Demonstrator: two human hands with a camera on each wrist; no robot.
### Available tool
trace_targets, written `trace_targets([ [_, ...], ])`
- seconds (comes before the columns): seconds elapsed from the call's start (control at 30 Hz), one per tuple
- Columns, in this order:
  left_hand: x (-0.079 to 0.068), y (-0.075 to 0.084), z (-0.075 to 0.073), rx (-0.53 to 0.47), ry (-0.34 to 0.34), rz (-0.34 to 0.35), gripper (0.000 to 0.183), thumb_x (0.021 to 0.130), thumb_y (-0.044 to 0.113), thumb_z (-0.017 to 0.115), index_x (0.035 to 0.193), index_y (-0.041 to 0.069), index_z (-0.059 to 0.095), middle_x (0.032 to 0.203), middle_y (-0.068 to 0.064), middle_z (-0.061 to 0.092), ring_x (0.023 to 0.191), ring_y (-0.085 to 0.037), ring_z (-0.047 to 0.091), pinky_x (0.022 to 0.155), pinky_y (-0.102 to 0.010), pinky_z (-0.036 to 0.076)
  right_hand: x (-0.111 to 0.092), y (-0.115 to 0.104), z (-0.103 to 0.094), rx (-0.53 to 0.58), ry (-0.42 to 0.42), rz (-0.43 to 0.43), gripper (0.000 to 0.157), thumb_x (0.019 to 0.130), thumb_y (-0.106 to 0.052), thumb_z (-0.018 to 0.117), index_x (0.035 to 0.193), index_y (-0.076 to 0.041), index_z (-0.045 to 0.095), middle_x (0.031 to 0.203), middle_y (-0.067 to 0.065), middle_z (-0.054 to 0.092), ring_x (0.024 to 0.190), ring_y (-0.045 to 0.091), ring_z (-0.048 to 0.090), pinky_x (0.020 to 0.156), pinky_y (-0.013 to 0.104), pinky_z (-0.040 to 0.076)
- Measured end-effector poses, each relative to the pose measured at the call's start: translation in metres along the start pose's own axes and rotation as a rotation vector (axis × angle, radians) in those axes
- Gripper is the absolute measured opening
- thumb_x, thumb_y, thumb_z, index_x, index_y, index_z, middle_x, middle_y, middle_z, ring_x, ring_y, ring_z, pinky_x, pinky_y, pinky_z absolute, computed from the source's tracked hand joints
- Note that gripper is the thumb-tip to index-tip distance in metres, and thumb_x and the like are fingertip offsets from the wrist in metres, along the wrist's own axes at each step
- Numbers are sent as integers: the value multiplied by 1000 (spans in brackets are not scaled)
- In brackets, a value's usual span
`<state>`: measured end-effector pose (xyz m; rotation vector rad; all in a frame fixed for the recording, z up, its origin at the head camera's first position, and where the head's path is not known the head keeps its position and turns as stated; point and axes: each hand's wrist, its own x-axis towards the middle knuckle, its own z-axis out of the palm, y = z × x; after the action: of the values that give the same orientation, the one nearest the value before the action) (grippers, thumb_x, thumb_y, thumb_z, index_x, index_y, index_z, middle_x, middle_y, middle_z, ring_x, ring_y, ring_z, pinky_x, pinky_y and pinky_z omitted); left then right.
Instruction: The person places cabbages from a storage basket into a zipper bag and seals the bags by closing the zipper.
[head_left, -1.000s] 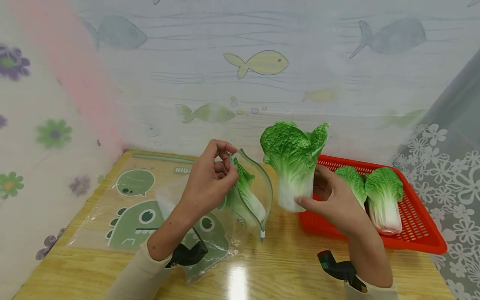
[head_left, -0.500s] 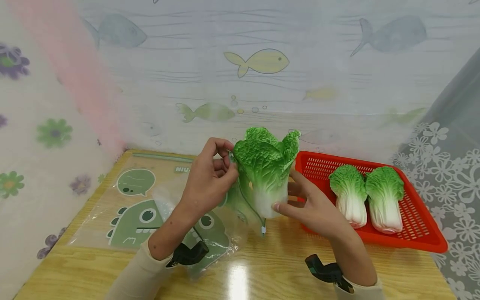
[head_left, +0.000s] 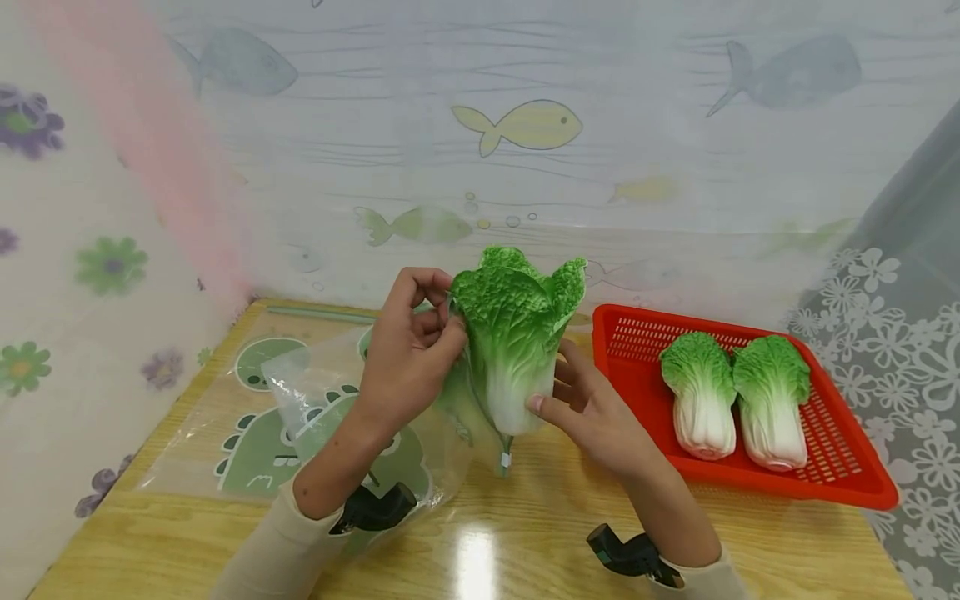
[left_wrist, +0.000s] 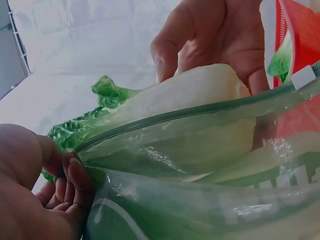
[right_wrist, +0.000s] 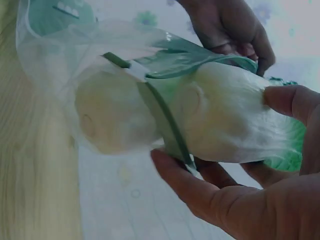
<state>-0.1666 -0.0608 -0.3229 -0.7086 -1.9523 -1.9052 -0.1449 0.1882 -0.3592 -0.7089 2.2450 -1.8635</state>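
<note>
**While the left hand (head_left: 408, 354) pinches a clear plastic bag with green print (left_wrist: 165, 200), the right hand (head_left: 596, 417) holds a leafy green-and-white cabbage (head_left: 517, 325) at its mouth**

Because thin film would probably sag together if let go, the left thumb and fingertips nip one corner of the mouth, while a small white slider (left_wrist: 304, 77) sits at the far end of the green zip edge (left_wrist: 190, 112).

The right hand grips the cabbage low on its white stem, thumb opposed to fingers and spread only as wide as the stem. That hold likely spares the frilled leaves and keeps the base toward the mouth. In the head view the cabbage stands nearly upright above the pale wooden table (head_left: 540, 542), its base against or just beside the zip edge; I cannot tell how far inside it is, if at all. The right wrist view shows another pale cabbage base (right_wrist: 112, 117) through the film, perhaps giving the bag some body.

Over on the right, a red perforated plastic basket (head_left: 757, 485) holds two similar cabbages (head_left: 772, 404) side by side, presumably there for easy reach. Leftward, a second dinosaur-printed clear bag (head_left: 251, 467) lies flat, partly under the held one, probably to keep it out of the way.
</note>
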Motion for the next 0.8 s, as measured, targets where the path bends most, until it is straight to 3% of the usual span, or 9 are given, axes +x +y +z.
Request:
trace_targets([
  [0.33, 0, 0, -1, 29, 5, -13, 43, 96, -11, 54, 136, 3, 48, 101, -12, 46, 60, -18, 44, 57, -31, 39, -2, -4, 9, -251, 249, -137, 69, 95, -7, 79, 155, -25, 49, 128, 8, 68, 116, 21, 68, 100, 30, 57],
  [0.6, 0, 0, -4, 102, 15, 11, 48, 96, -10, 55, 141, 3, 46, 97, -11, 48, 62, -20, 44, 62, -33, 39, 0, -4, 13, -284, 284, -210, 71, 91, -5, 82, 154, -23, 52, 128, 6, 70, 113, 21, 69, 97, 28, 58],
  [0.8, 2, -2, -2, 77, -10, 8, 50, 95, -11, 53, 142, 4, 42, 95, -11, 48, 58, -20, 40, 58, -33, 37, -1, -8, 16, -328, 308, -244, 72, 89, -6, 86, 151, -23, 55, 125, 3, 70, 114, 20, 67, 96, 28, 58],
])
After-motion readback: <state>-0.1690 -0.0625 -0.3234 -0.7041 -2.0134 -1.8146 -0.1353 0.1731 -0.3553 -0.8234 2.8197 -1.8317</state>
